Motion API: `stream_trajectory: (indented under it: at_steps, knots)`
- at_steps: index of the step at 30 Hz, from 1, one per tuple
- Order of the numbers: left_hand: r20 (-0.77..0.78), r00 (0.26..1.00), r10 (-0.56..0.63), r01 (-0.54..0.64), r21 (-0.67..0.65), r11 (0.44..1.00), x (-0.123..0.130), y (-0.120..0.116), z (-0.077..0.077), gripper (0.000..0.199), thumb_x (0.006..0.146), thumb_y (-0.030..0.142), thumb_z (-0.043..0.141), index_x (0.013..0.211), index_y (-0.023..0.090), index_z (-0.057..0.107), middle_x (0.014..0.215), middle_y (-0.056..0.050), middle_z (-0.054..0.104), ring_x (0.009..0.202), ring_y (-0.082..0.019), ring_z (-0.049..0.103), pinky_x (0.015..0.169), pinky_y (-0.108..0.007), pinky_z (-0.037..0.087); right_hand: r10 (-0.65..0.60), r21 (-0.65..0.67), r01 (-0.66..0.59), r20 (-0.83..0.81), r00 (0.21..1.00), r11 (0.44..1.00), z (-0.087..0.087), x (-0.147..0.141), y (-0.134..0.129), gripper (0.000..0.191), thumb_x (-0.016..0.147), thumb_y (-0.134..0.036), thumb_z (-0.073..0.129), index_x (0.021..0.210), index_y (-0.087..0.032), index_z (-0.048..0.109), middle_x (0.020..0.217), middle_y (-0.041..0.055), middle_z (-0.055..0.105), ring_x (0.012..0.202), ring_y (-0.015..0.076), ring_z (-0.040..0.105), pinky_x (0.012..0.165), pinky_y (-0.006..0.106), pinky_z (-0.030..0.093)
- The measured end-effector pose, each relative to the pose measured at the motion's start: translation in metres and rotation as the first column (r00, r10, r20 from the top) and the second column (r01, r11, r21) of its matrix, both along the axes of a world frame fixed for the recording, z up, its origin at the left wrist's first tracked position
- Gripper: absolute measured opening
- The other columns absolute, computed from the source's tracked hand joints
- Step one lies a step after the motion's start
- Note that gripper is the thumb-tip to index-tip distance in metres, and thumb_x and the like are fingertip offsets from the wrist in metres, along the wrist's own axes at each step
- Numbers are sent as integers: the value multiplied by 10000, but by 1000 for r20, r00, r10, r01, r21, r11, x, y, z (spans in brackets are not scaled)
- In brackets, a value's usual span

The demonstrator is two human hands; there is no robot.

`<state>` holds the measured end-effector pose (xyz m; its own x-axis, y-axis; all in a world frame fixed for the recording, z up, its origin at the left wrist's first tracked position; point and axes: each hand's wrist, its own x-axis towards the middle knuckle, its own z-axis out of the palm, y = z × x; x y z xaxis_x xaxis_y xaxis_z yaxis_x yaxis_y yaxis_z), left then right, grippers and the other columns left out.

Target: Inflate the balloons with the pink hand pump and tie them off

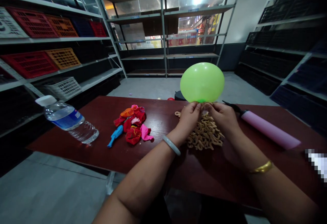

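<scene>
An inflated green balloon [202, 81] stands upright above the dark red table [163, 115]. Its neck is pinched between my left hand [190, 115] and my right hand [221, 115], whose fingertips nearly meet at its base. Below and behind my hands lies a pile of small tan ring-shaped pieces [205, 135]. To the left, a heap of uninflated balloons [133, 125] in red, orange, pink and blue rests on the wood. A pink hand pump [270, 129] with a black end lies to the right of my right hand.
A water bottle [70, 120] with a white cap is at the table's left end. Shelves with colored crates [33, 62] line the left wall, and a metal rack [163, 46] stands at the back. Something dark [180, 95] is on the floor behind the table.
</scene>
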<state>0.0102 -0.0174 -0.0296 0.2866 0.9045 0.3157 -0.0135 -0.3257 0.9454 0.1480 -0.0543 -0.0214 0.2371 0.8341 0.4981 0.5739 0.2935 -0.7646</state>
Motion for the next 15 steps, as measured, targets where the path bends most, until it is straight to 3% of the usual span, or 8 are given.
stream_trajectory:
  at_steps: [3,5,8,12,15]
  knots:
    - [-253,961,108,-52,218,975,-3,0,0,197,940,292,495,834,187,623,822,-53,677,785,-189,589,760,-299,433,61,-129,-130,-441,895,983,-4,-16,3,360,647,-532,786,681,-198,656,626,-4,600,585,150,525,561,300,437]
    - [-320,941,112,-25,264,964,-4,-1,0,224,959,282,450,886,188,640,863,-77,698,812,-212,616,778,-321,442,55,-132,-155,-566,823,979,-3,-23,7,394,613,-551,794,645,-200,617,593,-21,556,541,127,488,523,288,428]
    - [-319,941,115,-28,265,964,-5,0,0,236,964,290,443,977,187,655,985,-117,714,930,-249,643,826,-347,446,48,-131,-158,-602,797,979,1,-25,16,385,613,-540,789,663,-204,608,630,-14,579,566,123,513,531,279,454]
    - [-316,922,224,-185,150,971,-10,3,1,323,943,432,496,1114,194,631,1042,-148,708,991,-300,646,859,-402,447,20,-173,-160,-616,788,972,1,-19,46,375,564,-492,823,639,-201,598,552,-30,545,506,109,495,512,279,471]
    - [-295,918,265,-257,66,964,-15,6,2,351,939,439,496,1169,190,591,997,-142,710,953,-304,652,835,-415,452,3,-216,-157,-580,815,964,-7,-16,77,370,580,-486,820,646,-190,608,502,-29,535,449,114,485,448,279,442]
